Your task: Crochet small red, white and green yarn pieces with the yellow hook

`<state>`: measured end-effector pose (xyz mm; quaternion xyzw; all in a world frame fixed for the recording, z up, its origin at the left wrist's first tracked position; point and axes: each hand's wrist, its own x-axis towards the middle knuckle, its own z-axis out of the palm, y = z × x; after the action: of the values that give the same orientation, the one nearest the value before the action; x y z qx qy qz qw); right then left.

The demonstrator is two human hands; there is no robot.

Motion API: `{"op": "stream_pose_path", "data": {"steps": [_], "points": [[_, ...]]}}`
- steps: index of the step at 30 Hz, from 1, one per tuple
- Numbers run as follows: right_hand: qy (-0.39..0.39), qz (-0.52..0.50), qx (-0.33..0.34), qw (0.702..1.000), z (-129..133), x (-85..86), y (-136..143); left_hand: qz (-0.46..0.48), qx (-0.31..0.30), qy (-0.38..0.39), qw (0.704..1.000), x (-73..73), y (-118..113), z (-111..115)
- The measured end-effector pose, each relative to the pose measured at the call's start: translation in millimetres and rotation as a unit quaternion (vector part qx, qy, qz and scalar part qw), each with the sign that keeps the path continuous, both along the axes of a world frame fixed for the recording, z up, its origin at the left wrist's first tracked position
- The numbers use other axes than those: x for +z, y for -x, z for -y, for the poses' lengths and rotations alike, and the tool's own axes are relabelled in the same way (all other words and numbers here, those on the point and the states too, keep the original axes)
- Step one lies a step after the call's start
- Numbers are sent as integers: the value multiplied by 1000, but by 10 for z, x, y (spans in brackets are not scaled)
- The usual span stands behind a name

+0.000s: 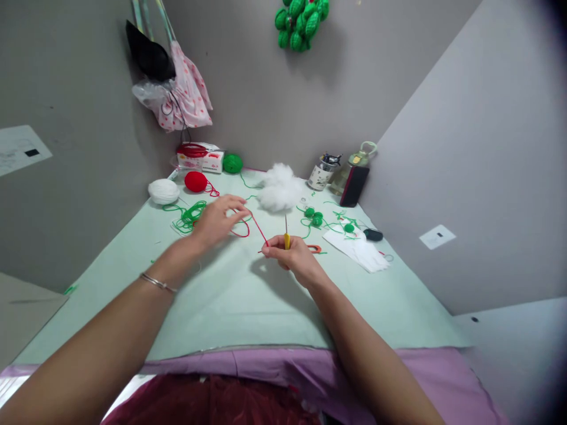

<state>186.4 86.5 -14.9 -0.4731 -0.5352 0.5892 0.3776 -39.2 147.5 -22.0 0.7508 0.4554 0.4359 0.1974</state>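
Red yarn (259,229) runs taut between my two hands, above the pale green tabletop. My left hand (217,219) is at the upper end of the strand, its thumb and fingertips closed on it; a red loop hangs below them. Lower and to the right, my right hand (292,257) pinches the short tail of the yarn. It also grips a crochet hook (287,241) with a yellow handle, the thin metal shaft pointing away from me. Behind my left hand lies a red yarn ball (195,182) with loose red strands beside it.
Tangled green yarn (189,217) and a white yarn ball (163,191) lie left. White stuffing (280,189) sits at the back. Small green crocheted pieces (313,217), white paper (358,248), a phone (355,186), a bottle (343,177) and a pen holder (321,176) are right.
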Motion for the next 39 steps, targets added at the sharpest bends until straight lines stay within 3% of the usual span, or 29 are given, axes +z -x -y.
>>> {"op": "stream_pose_path", "data": {"steps": [3,5,11,15,18,22,27,29,33,36,39], "points": [[-5,-19,-20,1000,-25,17,-23,-63,87,30,994,36,325,-395],[-8,-30,-32,999,-33,35,-39,-104,115,55,986,6,416,-570],[-7,-41,-37,998,-17,71,-36,-171,102,110,974,-196,207,-713],[-3,-43,-31,999,-4,80,-34,-153,69,141,976,-220,130,-696],[0,-51,-27,998,4,90,-42,-117,22,174,978,-119,194,-598],[4,-66,-27,997,16,113,-52,-27,-25,186,982,104,391,-292],[10,-77,-33,996,18,127,-55,138,11,137,981,297,524,177],[10,-78,-35,996,13,124,-53,256,14,126,959,334,457,336],[11,-79,-39,996,-2,109,-48,333,-27,164,928,391,196,569],[14,-77,-40,996,-12,102,-47,360,-61,209,907,415,30,667],[15,-76,-38,996,-13,101,-49,351,-80,218,907,406,-48,708]]}}
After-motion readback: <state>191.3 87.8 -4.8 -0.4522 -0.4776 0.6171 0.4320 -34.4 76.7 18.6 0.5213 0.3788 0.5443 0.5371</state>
